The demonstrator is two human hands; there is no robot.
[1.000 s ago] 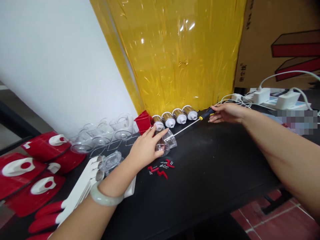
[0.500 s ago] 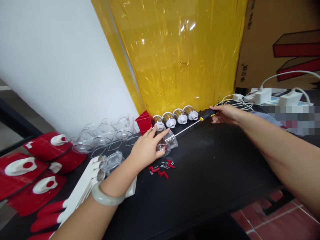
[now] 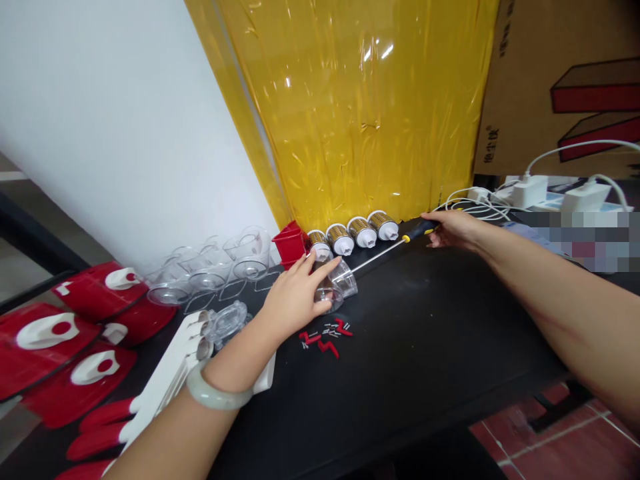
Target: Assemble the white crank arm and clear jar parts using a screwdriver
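Observation:
A clear plastic housing (image 3: 346,280) lies on the black table, and my left hand (image 3: 293,298) is closed around its left side, covering part of it. Fingers of my right hand (image 3: 454,229) grip the dark blue and yellow handle of a long screwdriver (image 3: 379,255). Its thin shaft slants down to the left, with its tip end inside the open end of the clear housing; the tip itself is hard to make out. Just in front of the housing lie several red crank-shaped pieces (image 3: 329,348) and small screws (image 3: 331,330).
Several perforated metal drums with white ends (image 3: 362,232) line the back, beside a red hopper (image 3: 291,244). Clear plastic parts (image 3: 250,253), white handles (image 3: 165,360) and red-and-white housings (image 3: 47,330) fill the left. White chargers (image 3: 530,192) and cables are at back right, before a cardboard box (image 3: 530,40).
The whole view has shifted slightly, so everything appears a little further right. Both hands keep their grip, and the screwdriver stays in the housing's open end.

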